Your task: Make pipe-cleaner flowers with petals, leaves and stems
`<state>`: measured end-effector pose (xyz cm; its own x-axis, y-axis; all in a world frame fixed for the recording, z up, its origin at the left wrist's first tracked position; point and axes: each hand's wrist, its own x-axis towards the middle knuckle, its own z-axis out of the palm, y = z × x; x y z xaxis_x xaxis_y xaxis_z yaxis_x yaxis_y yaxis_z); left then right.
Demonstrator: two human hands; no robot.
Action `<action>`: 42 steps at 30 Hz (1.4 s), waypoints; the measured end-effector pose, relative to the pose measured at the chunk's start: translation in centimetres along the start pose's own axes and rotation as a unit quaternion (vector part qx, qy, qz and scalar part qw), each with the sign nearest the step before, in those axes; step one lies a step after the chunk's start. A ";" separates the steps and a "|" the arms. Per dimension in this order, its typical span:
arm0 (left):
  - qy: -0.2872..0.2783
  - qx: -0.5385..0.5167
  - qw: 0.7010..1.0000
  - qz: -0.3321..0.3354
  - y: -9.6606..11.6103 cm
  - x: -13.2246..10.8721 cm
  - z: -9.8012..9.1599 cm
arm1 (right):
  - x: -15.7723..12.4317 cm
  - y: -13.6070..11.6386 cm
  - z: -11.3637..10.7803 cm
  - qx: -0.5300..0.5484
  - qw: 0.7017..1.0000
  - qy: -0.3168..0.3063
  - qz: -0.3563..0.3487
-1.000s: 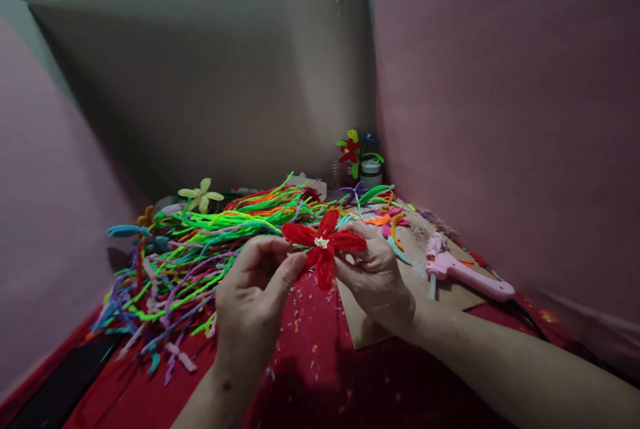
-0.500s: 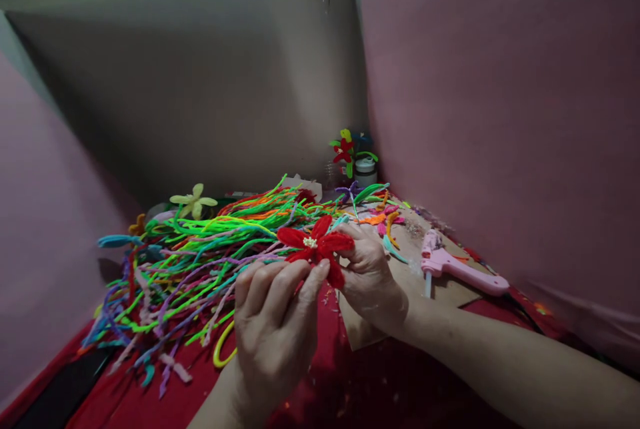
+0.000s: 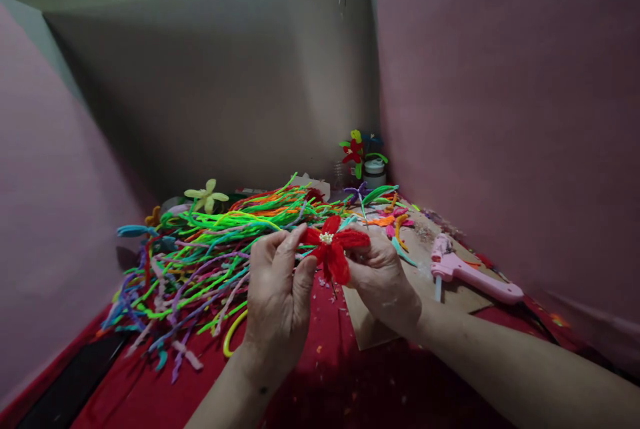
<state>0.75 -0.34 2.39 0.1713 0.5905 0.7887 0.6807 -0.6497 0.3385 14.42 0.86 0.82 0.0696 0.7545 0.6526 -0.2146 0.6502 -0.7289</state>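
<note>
A red fuzzy flower (image 3: 336,257) with a pale beaded centre is held up between my two hands, its face toward me. My left hand (image 3: 281,285) pinches the tip of its left petal between thumb and fingers. On the other side, my right hand (image 3: 383,275) is closed on the right petal, with fingertips partly hidden behind it. A thin dark stem end shows below the petals. Behind my left hand lies a large pile of coloured pipe cleaners (image 3: 215,249).
A pink glue gun (image 3: 475,275) rests on brown cardboard (image 3: 367,322) at the right. A pale yellow flower (image 3: 207,197) tops the pile. Finished flowers (image 3: 353,150) stand by a lidded jar (image 3: 375,172) at the back. Pink walls flank the red cloth (image 3: 320,362).
My left hand has turned and shifted from the flower's lower petal to its left petal. The flower faces me more squarely. The whole view has shifted a little.
</note>
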 end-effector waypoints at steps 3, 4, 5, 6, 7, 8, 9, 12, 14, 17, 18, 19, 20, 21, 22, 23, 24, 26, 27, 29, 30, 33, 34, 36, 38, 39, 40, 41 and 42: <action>-0.041 -0.074 0.994 -0.072 -0.1 0.3 -0.1 | 0.2 -0.2 0.1 0.132 0.985 -0.012 0.108; -0.032 -0.108 0.987 -0.111 -0.1 0.3 -0.1 | 0.3 -0.2 0.1 0.155 0.979 -0.008 0.132; -0.012 -0.147 0.977 -0.152 -0.1 0.4 -0.2 | 0.4 -0.2 0.0 0.168 0.974 0.001 0.152; 0.010 -0.186 0.964 -0.192 -0.1 0.4 -0.1 | 0.6 -0.1 0.0 0.175 0.970 0.013 0.170; 0.026 -0.221 0.948 -0.226 -0.1 0.3 0.0 | 0.7 -0.1 -0.1 0.177 0.966 0.028 0.188; 0.025 -0.251 0.936 -0.247 -0.1 0.2 0.3 | 0.8 0.0 -0.2 0.180 0.962 0.041 0.202; 0.008 -0.271 0.929 -0.251 0.0 0.0 0.6 | 0.9 0.1 -0.2 0.183 0.958 0.050 0.213; -0.079 -0.242 0.949 -0.183 0.2 -0.8 2.0 | 0.9 0.1 -0.1 0.191 0.955 0.051 0.219; -0.094 -0.161 0.975 -0.121 0.2 -1.2 2.8 | 0.8 0.0 0.0 0.188 0.959 0.044 0.208; -0.077 -0.048 0.992 -0.086 0.0 -1.6 3.3 | 0.6 0.0 0.2 0.168 0.964 0.034 0.204; -0.073 -0.033 0.993 -0.085 -0.2 -1.6 3.3 | 0.5 0.0 0.2 0.164 0.964 0.031 0.206; -0.068 -0.034 0.993 -0.088 -0.3 -1.6 3.3 | 0.4 0.1 0.2 0.162 0.964 0.027 0.210; -0.065 -0.051 0.992 -0.097 -0.4 -1.5 3.2 | 0.4 0.1 0.2 0.162 0.963 0.024 0.212; -0.067 -0.085 0.988 -0.112 -0.4 -1.5 3.1 | 0.4 0.2 0.2 0.162 0.963 0.022 0.213; -0.074 -0.133 0.979 -0.135 -0.4 -1.4 3.1 | 0.4 0.2 0.2 0.161 0.964 0.022 0.212; -0.083 -0.189 0.964 -0.168 -0.4 -1.3 3.1 | 0.4 0.2 0.1 0.157 0.964 0.024 0.212; -0.093 -0.247 0.942 -0.206 -0.3 -1.2 3.1 | 0.4 0.2 0.1 0.153 0.965 0.024 0.212; -0.104 -0.341 0.890 -0.283 -0.1 -1.0 3.1 | 0.4 0.2 0.1 0.143 0.968 0.014 0.205; -0.105 -0.374 0.866 -0.316 0.1 -0.9 3.1 | 0.5 0.2 0.1 0.137 0.971 0.006 0.197; -0.102 -0.420 0.825 -0.364 0.3 -0.7 3.0 | 0.5 0.1 0.2 0.121 0.976 -0.005 0.180; -0.101 -0.440 0.808 -0.380 0.4 -0.6 2.9 | 0.5 0.1 0.3 0.111 0.978 -0.005 0.175; -0.102 -0.498 0.762 -0.401 0.7 -0.3 2.7 | 0.5 0.2 0.4 0.095 0.980 0.007 0.174; -0.108 -0.515 0.749 -0.404 0.7 -0.3 2.7 | 0.4 0.3 0.4 0.096 0.980 0.006 0.174; -0.122 -0.544 0.724 -0.407 0.7 -0.2 2.6 | 0.4 0.6 0.4 0.108 0.978 0.000 0.176; -0.135 -0.568 0.702 -0.409 0.5 -0.1 2.6 | 0.3 1.0 0.4 0.128 0.975 -0.009 0.180; -0.141 -0.578 0.692 -0.408 0.4 -0.2 2.6 | 0.3 1.3 0.3 0.137 0.973 -0.014 0.184; -0.149 -0.590 0.681 -0.407 0.3 -0.2 2.5 | 0.2 1.5 0.3 0.144 0.971 -0.021 0.187; -0.157 -0.604 0.670 -0.403 0.1 -0.3 2.5 | 0.2 1.6 0.3 0.149 0.970 -0.030 0.192; -0.167 -0.619 0.656 -0.398 -0.1 -0.3 2.5 | 0.2 1.8 0.3 0.153 0.968 -0.038 0.196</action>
<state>2.40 0.75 0.79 0.3997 0.9164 0.0217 -0.4146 0.1596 0.8959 13.79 2.10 -0.30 -0.1457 0.9217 0.3594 -0.4896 0.2485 -0.8358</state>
